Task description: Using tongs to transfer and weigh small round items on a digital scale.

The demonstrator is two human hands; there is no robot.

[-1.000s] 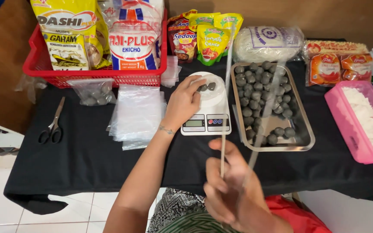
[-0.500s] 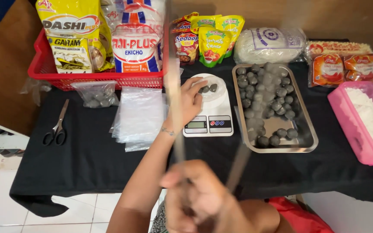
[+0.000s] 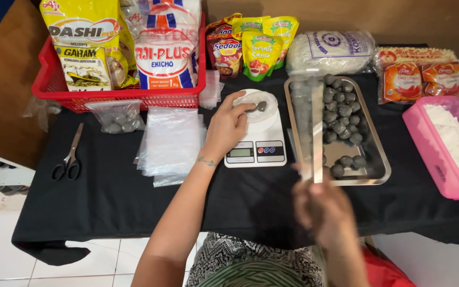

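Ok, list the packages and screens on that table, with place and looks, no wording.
Yellow bag: red basket, far left.
White bag, red and blue print: basket, right side.
Green sauce pouches: behind the scale.
Orange packets: far right.
Scale display: small grey rectangle by the left hand.

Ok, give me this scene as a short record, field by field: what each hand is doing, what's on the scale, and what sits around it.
left hand: left hand rests on the white kitchen scale, fingers at its small dish
on the scale: a few dark balls
right hand: right hand, blurred, holds metal tongs over the tray
tray: steel tray partly filled with dark balls
left of scale: stack of clear plastic bags, scissors, a small bag of balls
behind: red basket of packets
right edge: pink tub with white contents
surface: black cloth
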